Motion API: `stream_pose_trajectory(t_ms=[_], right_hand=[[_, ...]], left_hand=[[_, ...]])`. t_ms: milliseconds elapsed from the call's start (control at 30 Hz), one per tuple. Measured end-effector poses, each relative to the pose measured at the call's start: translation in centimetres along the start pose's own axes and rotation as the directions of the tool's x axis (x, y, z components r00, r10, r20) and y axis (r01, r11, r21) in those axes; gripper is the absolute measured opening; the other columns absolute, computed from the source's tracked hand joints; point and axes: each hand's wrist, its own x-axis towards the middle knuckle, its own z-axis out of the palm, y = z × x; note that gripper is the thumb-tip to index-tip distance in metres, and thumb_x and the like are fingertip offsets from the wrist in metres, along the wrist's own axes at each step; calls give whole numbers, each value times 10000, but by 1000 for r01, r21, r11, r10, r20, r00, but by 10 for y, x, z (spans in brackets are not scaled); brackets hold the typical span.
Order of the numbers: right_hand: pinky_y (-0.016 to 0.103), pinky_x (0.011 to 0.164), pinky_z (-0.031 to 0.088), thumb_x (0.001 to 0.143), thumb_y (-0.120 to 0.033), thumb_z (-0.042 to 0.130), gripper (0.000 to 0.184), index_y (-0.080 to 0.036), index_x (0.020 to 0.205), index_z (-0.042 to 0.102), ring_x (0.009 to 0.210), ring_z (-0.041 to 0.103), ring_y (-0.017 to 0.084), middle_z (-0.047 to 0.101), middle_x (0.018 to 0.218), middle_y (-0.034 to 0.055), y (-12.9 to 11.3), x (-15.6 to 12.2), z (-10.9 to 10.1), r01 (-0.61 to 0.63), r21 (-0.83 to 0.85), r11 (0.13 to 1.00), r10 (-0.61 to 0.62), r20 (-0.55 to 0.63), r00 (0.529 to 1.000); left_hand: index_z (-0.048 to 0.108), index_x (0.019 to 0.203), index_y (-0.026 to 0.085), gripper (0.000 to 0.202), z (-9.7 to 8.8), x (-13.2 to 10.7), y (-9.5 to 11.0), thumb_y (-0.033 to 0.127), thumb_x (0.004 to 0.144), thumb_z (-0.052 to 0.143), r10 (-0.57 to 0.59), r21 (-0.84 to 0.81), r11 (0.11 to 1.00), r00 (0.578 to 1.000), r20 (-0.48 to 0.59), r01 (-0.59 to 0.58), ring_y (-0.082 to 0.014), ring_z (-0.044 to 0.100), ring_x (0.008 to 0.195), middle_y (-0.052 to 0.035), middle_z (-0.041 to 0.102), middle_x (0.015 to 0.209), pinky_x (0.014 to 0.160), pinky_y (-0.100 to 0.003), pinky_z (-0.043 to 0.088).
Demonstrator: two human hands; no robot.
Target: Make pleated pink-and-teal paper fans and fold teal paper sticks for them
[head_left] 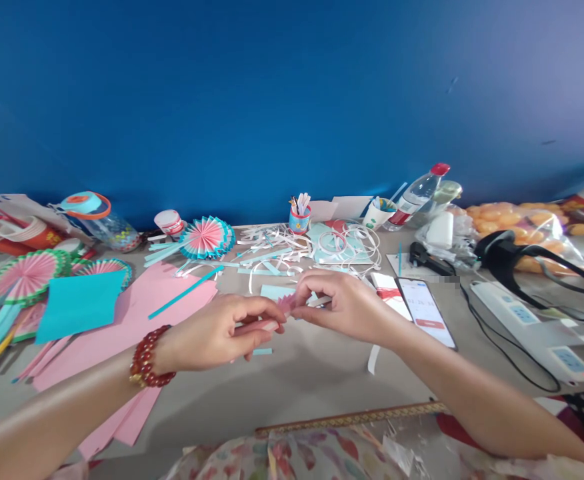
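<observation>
A small piece of pink pleated paper point(286, 303) is held up over the middle of the table between my two hands. My left hand point(217, 330), with a red bead bracelet point(145, 357) at its wrist, pinches the paper's near left side. From the other side, the fingertips of my right hand point(339, 303) close on it. Something pale and narrow, perhaps a paper strip, shows within my right fingers; its kind is unclear. Behind the hands lies a light blue paper point(275, 291), partly covered. A short blue strip point(262, 351) rests below the fingertips.
Pink sheets point(172, 287) and a blue sheet point(82, 303) lie left, near a pleated paper rosette point(207, 238). White paper scraps point(272, 243) are heaped behind. At right are a phone point(426, 310), a bottle point(417, 197), a power strip point(532, 327) and black cable.
</observation>
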Motion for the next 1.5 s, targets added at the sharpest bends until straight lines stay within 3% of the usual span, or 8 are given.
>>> stream_pose_trajectory(t_ms=[133, 300, 567, 733, 1033, 1200, 1333, 1500], right_hand=[[249, 710, 412, 887, -249, 653, 43, -231, 860, 683, 835, 636, 152, 716, 896, -5, -4, -2, -1, -5, -43, 999, 5, 5, 1000], [240, 675, 407, 897, -203, 609, 127, -248, 937, 721, 794, 633, 154, 721, 839, -3, -6, -3, -2, -18, -69, 997, 20, 28, 999], [251, 693, 445, 910, -233, 584, 190, -275, 988, 751, 771, 658, 160, 748, 841, 2, -3, -4, 0, -47, -46, 998, 48, 11, 999], [248, 671, 443, 910, -227, 582, 196, -285, 1003, 744, 775, 665, 154, 757, 896, -13, -7, -4, -1, -65, -15, 998, 66, 19, 998], [235, 607, 400, 905, -208, 589, 208, -273, 1053, 719, 699, 619, 115, 746, 912, -26, -6, -1, -4, -42, 35, 999, 39, 62, 997], [227, 665, 449, 862, -191, 629, 273, -271, 1123, 645, 866, 689, 140, 741, 980, -13, -2, -2, -5, -43, 153, 987, 34, 62, 997], [235, 700, 479, 844, -208, 654, 212, -266, 1048, 645, 939, 693, 161, 727, 1027, -2, 0, -2, -7, -59, 164, 985, 46, 79, 996], [234, 700, 472, 852, -230, 656, 145, -251, 995, 649, 888, 679, 150, 718, 987, -3, 1, -2, -8, -46, 136, 990, 36, 75, 997]], left_hand=[[638, 1102, 220, 198, -2, -2, 0, 303, 965, 521, 9, 47, 999, 1000, 14, -9, -93, 678, 623, -1, 655, 845, 524, -155, 492], [629, 1114, 242, 195, -4, -6, -3, 299, 976, 504, 26, 75, 997, 999, 30, -28, -91, 693, 621, 8, 655, 850, 507, -143, 476], [630, 1110, 235, 197, -5, -7, -6, 291, 974, 500, 38, 97, 995, 999, 27, -40, -93, 683, 612, 7, 650, 825, 554, -168, 496], [628, 1117, 246, 202, -7, -9, -6, 289, 968, 499, 13, 98, 995, 1000, 23, -15, -95, 672, 604, 17, 637, 777, 510, -155, 471], [627, 1126, 253, 223, -13, -9, -5, 350, 969, 502, -40, 84, 996, 998, 44, 37, -106, 688, 643, -10, 677, 932, 602, -204, 527], [633, 1122, 252, 254, -16, -9, -5, 400, 972, 491, -69, 100, 993, 996, 54, 63, -113, 686, 637, -28, 701, 985, 601, -220, 532], [649, 1119, 236, 268, -16, -9, -6, 394, 967, 496, -62, 111, 992, 997, 54, 56, -116, 688, 622, -34, 711, 951, 568, -208, 519], [665, 1095, 238, 228, -17, -10, -7, 332, 969, 500, -14, 108, 994, 998, 62, 7, -95, 679, 615, -30, 711, 989, 574, -196, 505]])
